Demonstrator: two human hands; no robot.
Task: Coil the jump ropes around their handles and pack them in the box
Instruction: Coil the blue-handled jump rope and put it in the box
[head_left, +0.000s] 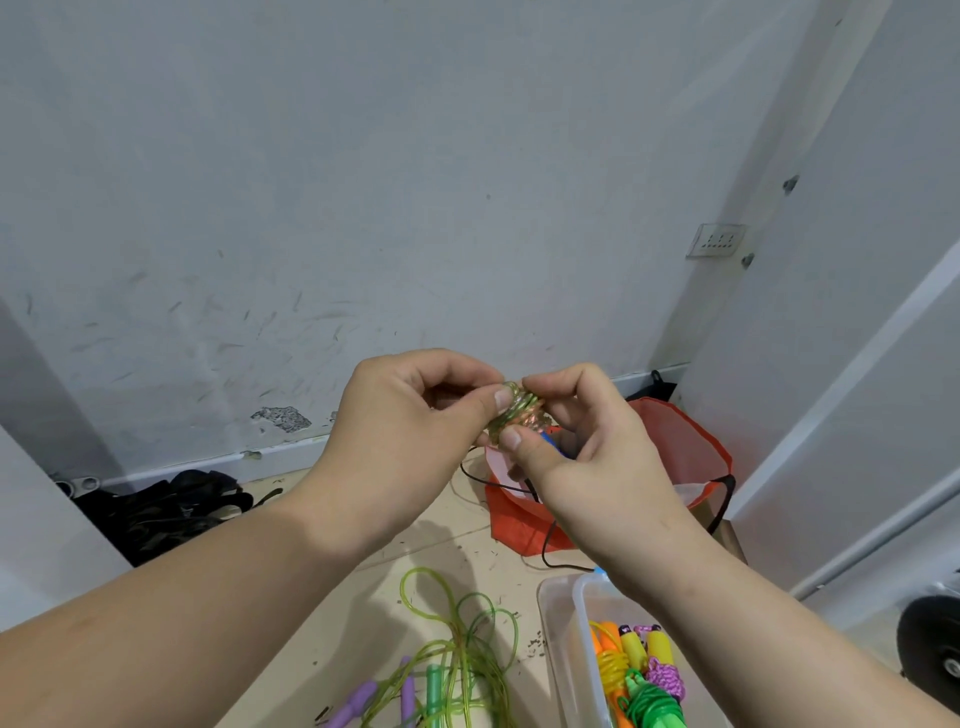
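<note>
Closest to you, a loose green rope is lying uncoiled on the floor beside purple handles. The clear box at your right is holding several bundles that are already wound. Above them, you are holding the rope bundle up between both hands. Your left hand is pinching its near side with thumb and curled fingers. Your right hand is gripping the other end, its thumb pressing on the lower turns. The green-gold turns are sitting tight, so you are probably finishing the wrap. Pin the last turns under your left thumb while your right hand tucks the free end beneath a turn; I cannot tell where that end is lying. Pull it snug, or the coil may spring loose once it is in the box. Behind your hands, a red bag is slumping near the wall.
</note>
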